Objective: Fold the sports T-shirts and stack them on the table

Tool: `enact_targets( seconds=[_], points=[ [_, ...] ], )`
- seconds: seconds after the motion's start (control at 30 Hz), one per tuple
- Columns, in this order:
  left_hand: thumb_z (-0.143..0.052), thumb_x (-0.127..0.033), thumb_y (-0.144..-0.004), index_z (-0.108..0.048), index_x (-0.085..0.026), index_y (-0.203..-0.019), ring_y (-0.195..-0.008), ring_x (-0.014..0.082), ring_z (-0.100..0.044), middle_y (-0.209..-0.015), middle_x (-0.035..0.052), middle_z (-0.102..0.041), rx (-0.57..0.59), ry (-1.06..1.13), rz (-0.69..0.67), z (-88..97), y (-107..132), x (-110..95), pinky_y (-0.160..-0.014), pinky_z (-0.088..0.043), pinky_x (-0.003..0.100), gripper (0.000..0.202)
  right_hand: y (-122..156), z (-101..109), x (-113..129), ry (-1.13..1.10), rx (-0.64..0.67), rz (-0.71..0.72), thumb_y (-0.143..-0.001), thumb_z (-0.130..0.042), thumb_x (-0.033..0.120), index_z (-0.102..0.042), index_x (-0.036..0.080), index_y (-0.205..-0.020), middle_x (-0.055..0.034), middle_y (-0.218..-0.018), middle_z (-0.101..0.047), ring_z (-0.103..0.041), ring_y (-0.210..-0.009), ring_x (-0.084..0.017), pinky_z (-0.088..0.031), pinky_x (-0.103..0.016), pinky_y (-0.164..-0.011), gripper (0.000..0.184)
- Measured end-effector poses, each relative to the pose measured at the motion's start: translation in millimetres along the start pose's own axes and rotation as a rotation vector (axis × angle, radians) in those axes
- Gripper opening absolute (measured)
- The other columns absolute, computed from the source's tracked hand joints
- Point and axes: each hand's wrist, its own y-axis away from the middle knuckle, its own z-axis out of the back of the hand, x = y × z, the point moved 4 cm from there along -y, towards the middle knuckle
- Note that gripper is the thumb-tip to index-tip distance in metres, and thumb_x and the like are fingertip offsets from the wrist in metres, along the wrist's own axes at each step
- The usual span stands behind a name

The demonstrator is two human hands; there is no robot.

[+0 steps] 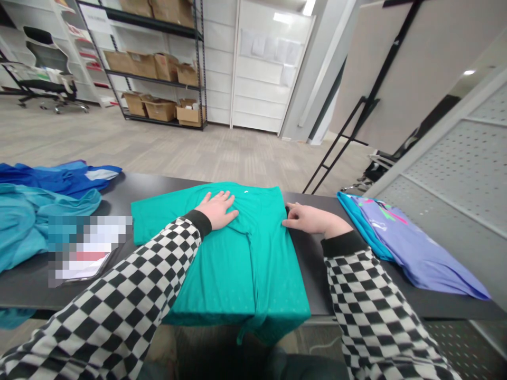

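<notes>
The left hand (pixel 217 210) lies open and flat on a folded teal T-shirt (pixel 241 274) atop a black counter (pixel 312 269), while the right hand (pixel 315 219) pinches the shirt's right edge.

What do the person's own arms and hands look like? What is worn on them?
The left sleeve and right sleeve have a black-and-white checkerboard pattern. Each ends in a plain black cuff: the left cuff and the right cuff. The left hand and right hand are bare, without gloves.
</notes>
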Motion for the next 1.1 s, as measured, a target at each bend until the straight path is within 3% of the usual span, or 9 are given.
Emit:
enact_targets(
  seconds=[0.1,0.2,0.43,0.57,0.67,0.77,0.9,0.97,1.1],
  points=[
    [-0.033,-0.068,-0.109,-0.036,-0.021,-0.179,-0.175,0.0344,-0.020,-0.188,0.0129,-0.024,0.001,0.004,-0.004,0.1,0.0,0.2,-0.140,-0.010,0.065,0.084,4.4,-3.2,0.6,-0.030,0.054,0.050,-0.095,-0.076,0.056,-0.083,0.028,-0.087,-0.0090,-0.141,-0.079,-0.048,-0.162,-0.038,-0.038,-0.043,-0.133,0.030],
    [-0.033,-0.069,-0.110,-0.036,-0.021,-0.179,-0.175,0.0349,-0.020,-0.188,0.0131,-0.023,-0.004,0.011,-0.006,0.4,0.8,0.3,-0.140,-0.010,0.065,0.085,5.6,-3.0,-1.0,-0.035,0.056,0.066,-0.093,-0.077,0.053,-0.086,0.030,-0.093,-0.0073,-0.148,-0.076,-0.038,-0.168,-0.036,-0.037,-0.044,-0.134,0.025],
    [-0.033,-0.069,-0.109,-0.036,-0.021,-0.180,-0.175,0.0352,-0.020,-0.188,0.0126,-0.023,0.008,0.009,0.002,1.9,2.2,-1.2,-0.140,-0.011,0.065,0.085,11.2,2.1,-17.3,-0.135,0.079,0.072,-0.091,-0.073,0.055,-0.088,0.030,-0.096,-0.0055,-0.134,-0.083,-0.043,-0.166,-0.035,-0.040,-0.042,-0.132,0.030],
    [-0.030,-0.069,-0.109,-0.035,-0.021,-0.180,-0.175,0.0348,-0.020,-0.188,0.0125,-0.023,0.012,-0.002,0.006,2.1,2.2,-1.7,-0.140,-0.010,0.064,0.086,5.5,-5.5,-9.8,-0.146,0.069,0.086,-0.088,-0.076,0.055,-0.085,0.032,-0.089,-0.0047,-0.132,-0.084,-0.038,-0.169,-0.033,-0.041,-0.042,-0.131,0.026],
    [-0.029,-0.070,-0.109,-0.035,-0.021,-0.180,-0.176,0.0338,-0.020,-0.188,0.0122,-0.023,0.016,-0.008,0.008,1.9,2.5,-1.4,-0.141,-0.011,0.064,0.086,3.1,-8.3,-4.7,-0.098,0.051,0.061,-0.090,-0.074,0.048,-0.084,0.030,-0.085,-0.0055,-0.130,-0.084,-0.042,-0.166,-0.034,-0.048,-0.040,-0.125,0.020],
    [-0.029,-0.070,-0.110,-0.034,-0.021,-0.180,-0.176,0.0334,-0.020,-0.188,0.0122,-0.023,0.012,-0.007,0.004,2.0,2.6,-1.2,-0.141,-0.010,0.064,0.086,6.8,-5.1,-10.6,-0.031,0.069,0.016,-0.091,-0.073,0.044,-0.085,0.028,-0.088,-0.0066,-0.135,-0.083,-0.052,-0.160,-0.037,-0.051,-0.040,-0.122,0.021],
    [-0.030,-0.070,-0.110,-0.034,-0.021,-0.180,-0.175,0.0346,-0.020,-0.188,0.0127,-0.022,0.015,-0.003,0.001,2.4,2.7,-1.5,-0.140,-0.011,0.065,0.086,13.2,2.2,-25.8,-0.039,0.082,-0.045,-0.092,-0.070,0.040,-0.084,0.026,-0.086,-0.0087,-0.151,-0.075,-0.048,-0.163,-0.036,-0.053,-0.041,-0.119,0.021],
    [-0.030,-0.069,-0.110,-0.034,-0.021,-0.180,-0.175,0.0345,-0.020,-0.188,0.0121,-0.022,0.021,-0.003,0.006,3.1,3.3,-2.2,-0.140,-0.010,0.065,0.085,13.7,3.0,-26.1,-0.058,0.081,-0.031,-0.092,-0.071,0.043,-0.084,0.027,-0.085,-0.0084,-0.145,-0.078,-0.044,-0.165,-0.036,-0.047,-0.042,-0.126,0.022],
    [-0.030,-0.068,-0.110,-0.034,-0.019,-0.180,-0.175,0.0341,-0.020,-0.188,0.0124,-0.022,0.024,-0.008,0.008,5.3,4.9,-4.3,-0.140,-0.011,0.064,0.085,10.7,-1.2,-9.9,-0.115,0.097,0.061,-0.090,-0.076,0.050,-0.085,0.029,-0.089,-0.0059,-0.126,-0.085,-0.039,-0.168,-0.034,-0.020,-0.042,-0.141,0.023]
  ],
)
